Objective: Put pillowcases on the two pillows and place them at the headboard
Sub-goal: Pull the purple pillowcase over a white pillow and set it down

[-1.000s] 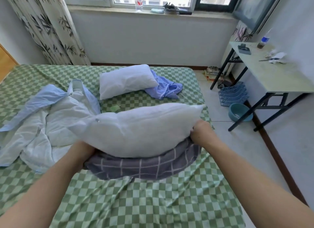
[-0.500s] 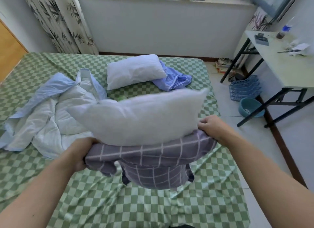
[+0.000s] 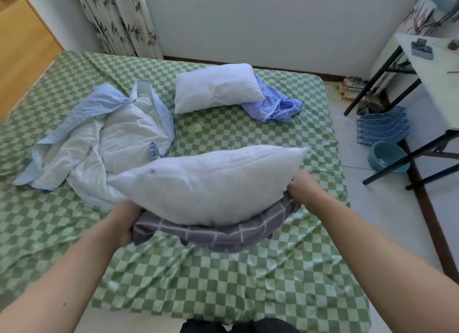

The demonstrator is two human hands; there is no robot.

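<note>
A bare white pillow (image 3: 211, 183) lies across the open mouth of a grey checked pillowcase (image 3: 223, 234), with only its lower edge inside. My left hand (image 3: 126, 223) grips the pillowcase's left edge. On the right edge, under the pillow's corner, my right hand (image 3: 301, 189) grips the same case. A second white pillow (image 3: 216, 87) rests further back on the bed, partly on a crumpled blue pillowcase (image 3: 275, 106).
The bed has a green checked sheet (image 3: 223, 283). A white and pale blue duvet (image 3: 104, 138) is bunched at the left. A table (image 3: 437, 79), a blue rack (image 3: 382, 125) and a teal basin (image 3: 387, 156) stand on the floor at the right. A wooden headboard (image 3: 22, 54) is at far left.
The pillow and grey case, lifted off the bed half a second ago with the case hanging down, have come back down; the case now bunches under the pillow. Both hands keep their grip.
</note>
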